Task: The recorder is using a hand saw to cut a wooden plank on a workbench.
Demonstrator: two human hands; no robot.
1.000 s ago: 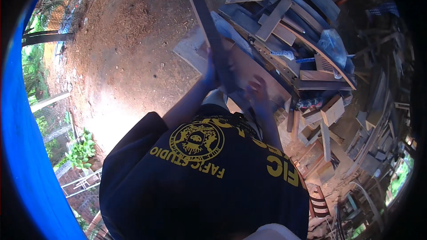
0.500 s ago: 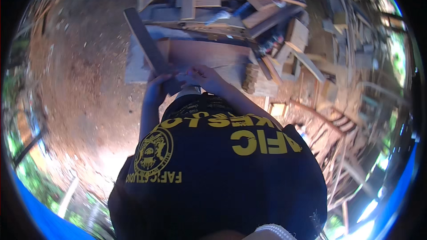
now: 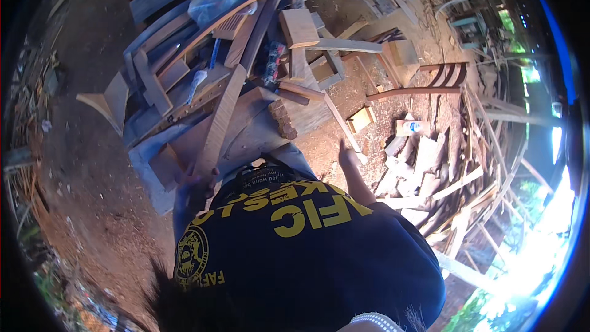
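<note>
My left hand (image 3: 198, 185) is closed round the lower end of a long wooden plank (image 3: 222, 124). The plank slopes up and to the right, over a workbench (image 3: 145, 158) in front of me. Out to the right, my right hand (image 3: 348, 155) is stretched away from my body, beside the low end of a thin wooden strip (image 3: 339, 120). Its fingers are small and partly hidden, so whether it touches the strip cannot be made out. Between my hands, nearer the left one, lies a short stack of notched wood (image 3: 282, 119).
Boards and offcuts crowd the bench, with a clear plastic bag (image 3: 212, 6) among them. A wooden block (image 3: 300, 27) sits at its right part. A slatted brown wooden frame (image 3: 424, 91) and a heap of scrap wood (image 3: 427, 160) lie on the ground to the right.
My right hand has left the plank's lower end and moved out to the right. The left hand still grips the plank, which now leans right instead of left. The view has turned right.
</note>
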